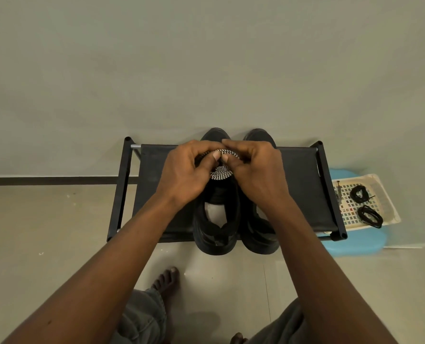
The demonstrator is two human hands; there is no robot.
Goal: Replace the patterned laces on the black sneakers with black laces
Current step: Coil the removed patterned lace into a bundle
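Observation:
Two black sneakers stand side by side on a low black rack (298,175), toes toward the wall. The left sneaker (216,227) carries a black-and-white patterned lace (220,173) across its upper eyelets. My left hand (186,170) and my right hand (256,170) meet over that sneaker, thumbs and fingers pinching the patterned lace. The right sneaker (261,237) is partly hidden under my right wrist. Two coiled black laces, one (359,194) above the other (370,216), lie in a cream tray (390,214) at the right.
The tray sits on a light blue stool (355,244) beside the rack's right end. A patterned lace (339,194) lies at the tray's left edge. The wall is right behind the rack. My bare feet and grey trousers are on the tiled floor below.

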